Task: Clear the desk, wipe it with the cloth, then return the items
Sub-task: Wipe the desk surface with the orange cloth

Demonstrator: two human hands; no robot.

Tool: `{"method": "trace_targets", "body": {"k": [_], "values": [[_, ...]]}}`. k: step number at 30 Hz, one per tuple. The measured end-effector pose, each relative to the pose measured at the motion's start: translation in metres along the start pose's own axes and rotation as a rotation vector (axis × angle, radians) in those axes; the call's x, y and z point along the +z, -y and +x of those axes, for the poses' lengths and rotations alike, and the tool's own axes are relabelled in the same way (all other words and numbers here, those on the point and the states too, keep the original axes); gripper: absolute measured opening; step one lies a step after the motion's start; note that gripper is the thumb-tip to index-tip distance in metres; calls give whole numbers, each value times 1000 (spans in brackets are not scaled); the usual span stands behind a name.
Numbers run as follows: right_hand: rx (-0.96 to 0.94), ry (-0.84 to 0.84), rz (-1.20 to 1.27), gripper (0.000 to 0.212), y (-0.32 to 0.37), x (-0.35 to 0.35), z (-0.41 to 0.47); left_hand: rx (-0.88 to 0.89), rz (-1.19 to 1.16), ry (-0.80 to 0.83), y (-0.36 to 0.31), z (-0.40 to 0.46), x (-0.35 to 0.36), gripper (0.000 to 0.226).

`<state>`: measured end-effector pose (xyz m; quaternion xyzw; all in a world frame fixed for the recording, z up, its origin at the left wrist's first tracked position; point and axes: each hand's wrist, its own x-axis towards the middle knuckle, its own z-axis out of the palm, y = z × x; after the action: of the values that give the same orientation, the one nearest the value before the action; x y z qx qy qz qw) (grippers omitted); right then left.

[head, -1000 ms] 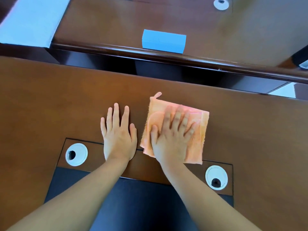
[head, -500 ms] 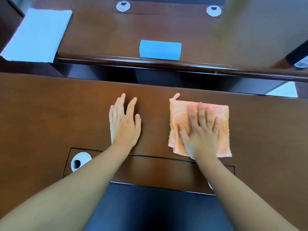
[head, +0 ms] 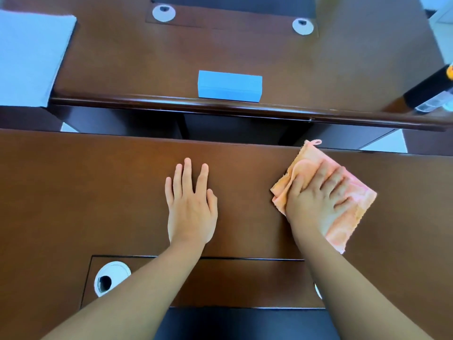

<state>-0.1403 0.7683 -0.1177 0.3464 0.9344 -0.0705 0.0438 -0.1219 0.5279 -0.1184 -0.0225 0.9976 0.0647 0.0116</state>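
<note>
Desk (head: 85, 192): brown wood-look top, smooth, satin sheen with soft glare near the middle. Cloth (head: 353, 207): peach-orange terry fabric, fluffy nap, frayed fuzzy edges, small fabric loop at one corner. Cable grommet (head: 107, 278): white plastic, smooth, slightly glossy. Rear desk (head: 245, 52): darker wood-look surface, smooth; rounded front edge highly polished, showing bright streaks. Blue block (head: 230, 88): matt, even faces, material unclear. Pale blue sheet (head: 27, 57): matt, paper-like or cloth-like, not distinguishable.
</note>
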Motion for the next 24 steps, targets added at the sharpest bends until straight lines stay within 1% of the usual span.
{"method": "trace_targets", "body": {"k": [1, 3, 7, 10, 13, 16, 19, 22, 24], "values": [[-16, 7, -11, 75, 16, 4, -5, -3, -9, -1, 4, 2, 1, 65], [-106, 13, -26, 74, 36, 7, -11, -2, -16, 2, 1, 1, 0, 65], [-371, 18, -50, 73, 71, 12, -33, 0, -16, 23, 2, 1, 0, 64], [-569, 28, -61, 74, 87, 17, -46, 11, -33, 18, 4, 1, 1, 62], [-698, 41, -67, 75, 87, 19, -46, 5, -67, -4, 6, 1, 1, 59], [-756, 59, -31, 77, 76, 16, -34, -11, -113, -18, 5, -1, -1, 56], [-745, 53, -12, 78, 57, 9, -16, -40, -203, -16, 6, -1, -3, 50], [-710, 32, -9, 78, 20, 0, 14, -137, -363, -13, 6, 2, -6, 44], [-682, 25, -13, 79, -9, -8, 36, -203, -421, -45, -5, 1, -9, 43]]}}
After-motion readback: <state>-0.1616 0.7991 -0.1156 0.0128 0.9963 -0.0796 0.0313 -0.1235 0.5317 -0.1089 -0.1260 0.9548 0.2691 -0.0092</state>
